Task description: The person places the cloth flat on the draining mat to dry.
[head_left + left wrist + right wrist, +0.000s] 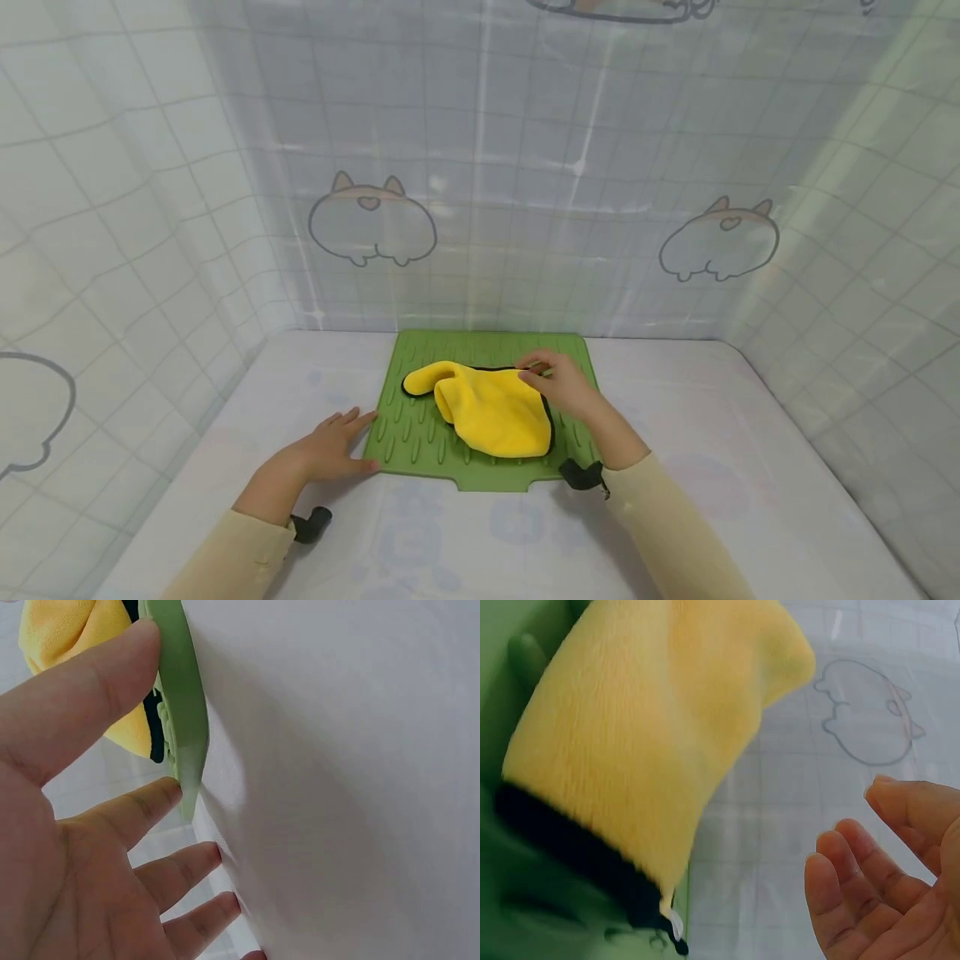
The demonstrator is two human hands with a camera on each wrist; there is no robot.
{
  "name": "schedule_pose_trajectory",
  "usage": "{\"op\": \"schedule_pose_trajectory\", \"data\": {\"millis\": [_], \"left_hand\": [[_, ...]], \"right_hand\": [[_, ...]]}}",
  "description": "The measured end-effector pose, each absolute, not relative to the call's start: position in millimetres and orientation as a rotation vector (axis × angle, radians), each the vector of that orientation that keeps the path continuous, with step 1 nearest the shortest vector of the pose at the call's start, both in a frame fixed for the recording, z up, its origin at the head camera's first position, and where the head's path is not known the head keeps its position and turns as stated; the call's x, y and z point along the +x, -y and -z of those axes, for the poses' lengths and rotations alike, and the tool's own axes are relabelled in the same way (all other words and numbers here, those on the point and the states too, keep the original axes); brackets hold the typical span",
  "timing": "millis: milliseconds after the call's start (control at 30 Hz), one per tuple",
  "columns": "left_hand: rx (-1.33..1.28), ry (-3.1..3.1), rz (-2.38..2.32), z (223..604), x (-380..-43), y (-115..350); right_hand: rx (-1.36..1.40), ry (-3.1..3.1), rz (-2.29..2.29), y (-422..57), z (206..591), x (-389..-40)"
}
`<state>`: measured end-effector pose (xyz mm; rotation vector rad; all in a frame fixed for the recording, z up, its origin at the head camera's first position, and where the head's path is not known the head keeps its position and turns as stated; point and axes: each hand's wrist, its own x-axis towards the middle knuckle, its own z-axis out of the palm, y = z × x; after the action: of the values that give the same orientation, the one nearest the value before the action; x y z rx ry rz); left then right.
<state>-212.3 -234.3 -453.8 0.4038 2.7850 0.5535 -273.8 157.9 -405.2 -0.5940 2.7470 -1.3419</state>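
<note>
A yellow cloth (498, 417) with a black hem lies rumpled on a green ridged mat (491, 481), its left end bent into a narrow tongue. My left hand (330, 450) has its fingers spread at the mat's left edge; in the left wrist view the thumb and index fingertip touch the mat's rim (187, 697). Over the cloth's far right corner is my right hand (562, 385), fingers loosely bent. The right wrist view shows that hand (900, 877) apart from the cloth (637, 742), nothing between thumb and fingers. A small white tag (676, 925) hangs at the cloth's corner.
The mat lies on a white-covered table (450, 542), near its back edge. A pale grid-patterned curtain (517, 267) with animal drawings rises behind, and similar sheets stand left and right. Both wrists wear a small black device, one of them the left wrist's device (311, 525).
</note>
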Motion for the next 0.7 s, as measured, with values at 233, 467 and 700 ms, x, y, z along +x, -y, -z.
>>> {"op": "schedule_pose_trajectory", "data": {"millis": [233,467,700], "left_hand": [[0.391,-2.768,-0.587,448,-214,231],[0.408,-2.78,-0.694,441,-224,223],[0.452,-2.861,-0.765,435,-242,207]], "right_hand": [[-0.502,-2.821,1.3,-173,402,-270],[-0.482,-2.86,1.301,-185,399,-269],[-0.44,-2.865,1.311,-195,404,-274]]}}
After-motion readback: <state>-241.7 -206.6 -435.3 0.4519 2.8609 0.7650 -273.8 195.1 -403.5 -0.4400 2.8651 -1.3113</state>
